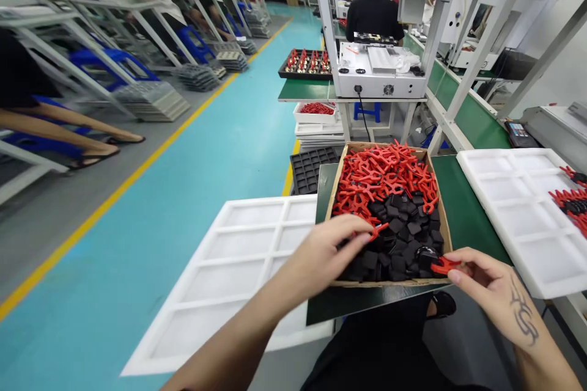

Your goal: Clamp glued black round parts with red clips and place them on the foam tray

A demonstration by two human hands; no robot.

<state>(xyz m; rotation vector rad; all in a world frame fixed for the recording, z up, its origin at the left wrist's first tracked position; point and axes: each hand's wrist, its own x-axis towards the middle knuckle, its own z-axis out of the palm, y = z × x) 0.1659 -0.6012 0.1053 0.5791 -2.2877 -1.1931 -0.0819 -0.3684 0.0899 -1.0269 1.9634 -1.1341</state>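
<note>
A cardboard box (447, 238) in front of me holds a heap of small red spring clamps (385, 171) at the back and a pile of black square pieces (403, 238) at the front. Over the box's left side, my left hand (328, 247) pinches one red clamp (378, 231) between thumb and fingertips. At the front right corner, my right hand (486, 284) is closed on another red clamp (444, 266). A shiny dark round-edged piece (427, 253) lies against that clamp's far end; whether the jaws grip it I cannot tell.
White compartment trays lie left (243, 250) and right (509, 195) of the box, the right one with rows of red clamps at its far edge. A white machine (380, 70) stands behind. A black tray (307, 64) holds clamped parts. Several people sit nearby.
</note>
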